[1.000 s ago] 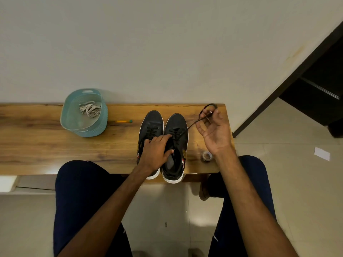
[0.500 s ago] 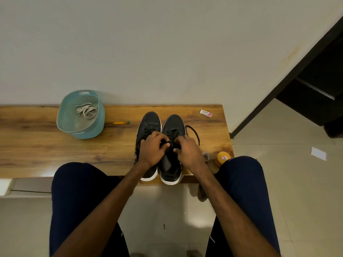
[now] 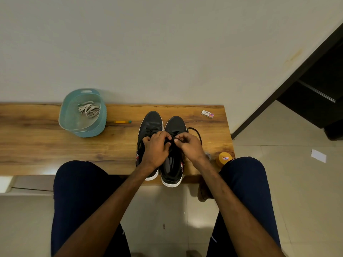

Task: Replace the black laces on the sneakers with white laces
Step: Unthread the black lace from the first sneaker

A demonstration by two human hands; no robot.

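Two black sneakers with white soles stand side by side on a wooden bench (image 3: pixel 46 145), toes toward the wall. The left sneaker (image 3: pixel 150 121) keeps its black laces. My left hand (image 3: pixel 155 149) and my right hand (image 3: pixel 189 146) meet over the lacing of the right sneaker (image 3: pixel 175 125), fingers curled and pinching the black lace there. A loose loop of that black lace (image 3: pixel 197 133) trails out to the right of the shoe. White laces (image 3: pixel 89 109) lie bundled in a teal basket (image 3: pixel 98 127) at the left.
A yellow pencil (image 3: pixel 122 122) lies between basket and shoes. A small white eraser box (image 3: pixel 207 114) sits near the bench's far right corner, an orange-capped container (image 3: pixel 225 158) at its front right edge. My knees flank the shoes. A dark doorway opens at the right.
My right hand, which held the pulled-out lace up to the right a second ago, has come down onto the right sneaker's lacing. Both hands now work together there.
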